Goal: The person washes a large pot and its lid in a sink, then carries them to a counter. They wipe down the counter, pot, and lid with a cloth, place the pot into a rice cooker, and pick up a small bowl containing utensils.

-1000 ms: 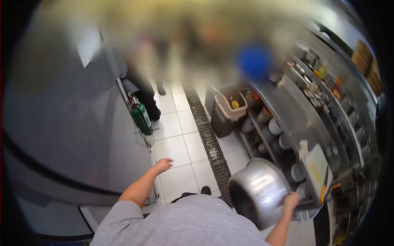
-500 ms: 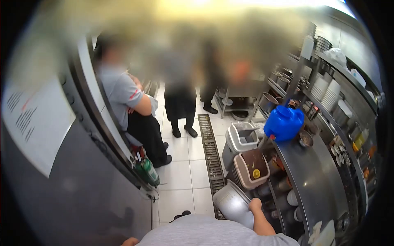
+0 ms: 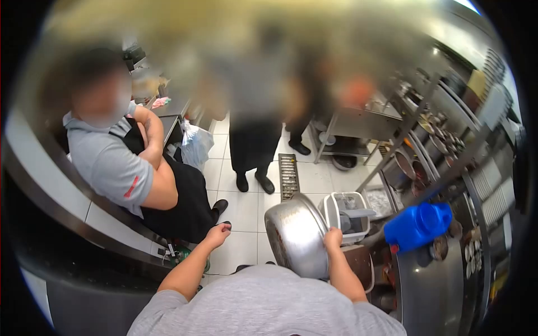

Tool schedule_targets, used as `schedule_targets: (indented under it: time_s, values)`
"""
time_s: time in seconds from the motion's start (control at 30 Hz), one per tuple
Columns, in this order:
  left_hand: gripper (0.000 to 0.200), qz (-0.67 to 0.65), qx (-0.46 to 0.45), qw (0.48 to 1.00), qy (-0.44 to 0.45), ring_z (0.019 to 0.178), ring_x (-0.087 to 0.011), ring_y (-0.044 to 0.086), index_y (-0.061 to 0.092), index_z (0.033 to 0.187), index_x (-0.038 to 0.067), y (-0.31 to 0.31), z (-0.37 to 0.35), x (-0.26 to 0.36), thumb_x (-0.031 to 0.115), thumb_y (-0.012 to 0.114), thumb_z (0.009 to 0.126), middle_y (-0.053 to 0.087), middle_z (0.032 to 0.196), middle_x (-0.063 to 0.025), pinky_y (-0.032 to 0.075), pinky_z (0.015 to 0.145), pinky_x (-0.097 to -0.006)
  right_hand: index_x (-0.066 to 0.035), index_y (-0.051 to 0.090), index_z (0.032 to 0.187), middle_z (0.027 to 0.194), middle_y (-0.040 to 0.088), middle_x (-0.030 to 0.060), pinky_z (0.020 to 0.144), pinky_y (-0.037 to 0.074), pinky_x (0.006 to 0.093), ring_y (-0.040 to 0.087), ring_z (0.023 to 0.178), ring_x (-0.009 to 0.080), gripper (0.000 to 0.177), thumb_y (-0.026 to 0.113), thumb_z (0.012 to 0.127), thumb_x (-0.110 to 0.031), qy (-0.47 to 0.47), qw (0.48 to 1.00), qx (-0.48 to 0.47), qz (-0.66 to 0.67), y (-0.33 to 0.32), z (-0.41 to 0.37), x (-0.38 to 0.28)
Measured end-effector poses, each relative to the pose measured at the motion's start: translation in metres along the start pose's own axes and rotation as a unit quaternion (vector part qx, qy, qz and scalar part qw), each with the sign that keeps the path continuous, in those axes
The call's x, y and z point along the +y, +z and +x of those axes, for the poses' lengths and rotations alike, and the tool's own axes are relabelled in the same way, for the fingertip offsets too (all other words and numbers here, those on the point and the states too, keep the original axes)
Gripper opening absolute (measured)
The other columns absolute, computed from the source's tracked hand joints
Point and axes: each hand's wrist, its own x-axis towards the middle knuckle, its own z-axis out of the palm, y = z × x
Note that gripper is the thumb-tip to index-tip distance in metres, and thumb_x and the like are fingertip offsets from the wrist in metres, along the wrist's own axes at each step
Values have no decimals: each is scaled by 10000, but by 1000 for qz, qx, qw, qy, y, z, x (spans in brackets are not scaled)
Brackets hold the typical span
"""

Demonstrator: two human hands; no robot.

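Note:
A large silver metal pot [image 3: 294,232] hangs tilted in front of my body, its rim on the right side. My right hand [image 3: 333,238] is closed round that rim. What the pot holds inside does not show. My left hand [image 3: 216,237] is held out to the left of the pot, apart from it. Its fingers are curled together, and I see nothing in them. A co-worker's dark shoe lies just beyond that hand.
On the left a co-worker [image 3: 131,162] stands with folded arms. Another person in a black apron [image 3: 255,140] stands ahead, beside a floor drain [image 3: 288,173]. At right are a white bin [image 3: 358,237], a brown bin [image 3: 361,263], a blue jerrycan [image 3: 417,227] and a steel counter [image 3: 428,294].
I have moved forward, so people and bins appear closer. The pot has risen in view with my right hand on its rim. My left hand has swung up and forward from the bottom edge.

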Motion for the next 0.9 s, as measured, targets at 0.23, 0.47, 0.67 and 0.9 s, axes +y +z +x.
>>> schedule_targets:
  time_s: [0.23,0.47,0.67,0.9]
  values:
    - [323,59,-34,984,-163,810,-233,637,629,1070,60,-31,31,-101,213,640,786,665,905,-116,506,739,-337,4,670,793,791,645,231,724,482,438,619,772,402,190,509,706,-48,44,993,-93,57,73,186,-138]
    - [230,-132,-7,955,-266,702,-173,615,639,1011,38,-38,224,-45,112,643,793,657,842,-89,494,581,-308,5,626,737,726,634,211,644,455,435,621,696,349,125,509,721,-35,66,989,-55,118,135,357,-248]
    - [340,24,0,1000,19,773,-161,591,586,1132,40,-86,504,132,166,625,819,637,887,-73,483,708,-304,-9,627,747,698,637,170,639,452,397,619,676,298,153,481,703,-2,59,988,-23,141,164,499,-356]
    - [357,177,-228,953,-95,847,-192,612,602,1142,64,-99,730,123,297,579,873,658,975,-102,478,778,-335,4,617,745,589,569,87,459,385,336,542,537,177,193,444,676,55,31,953,-90,289,250,696,-478]
